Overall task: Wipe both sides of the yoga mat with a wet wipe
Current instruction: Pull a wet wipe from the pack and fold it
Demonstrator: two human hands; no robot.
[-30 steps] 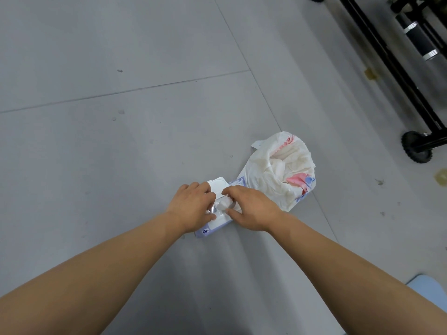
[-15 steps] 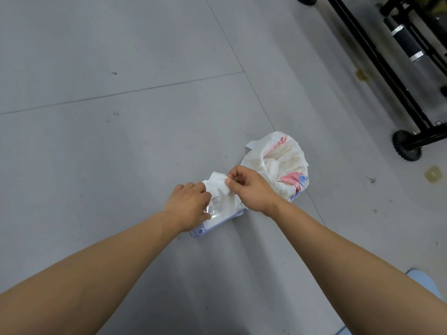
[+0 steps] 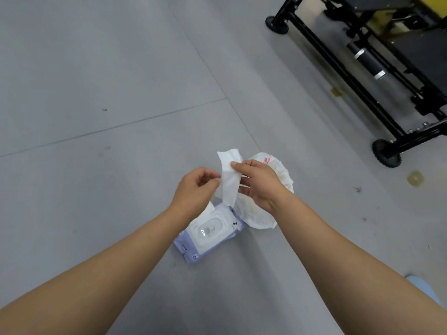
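Wet wipe point(image 3: 229, 180) pinched between right hand point(image 3: 257, 183) and left hand point(image 3: 196, 189) above the open wipe pack point(image 3: 209, 234); could tear or slip free if tugged apart unevenly.

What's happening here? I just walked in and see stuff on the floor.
A person holds a wet wipe up between both hands: the right hand pinches its upper part, the left hand its side edge. The wipe pack lies open on the floor beside a plastic bag. No mat wiping yet.
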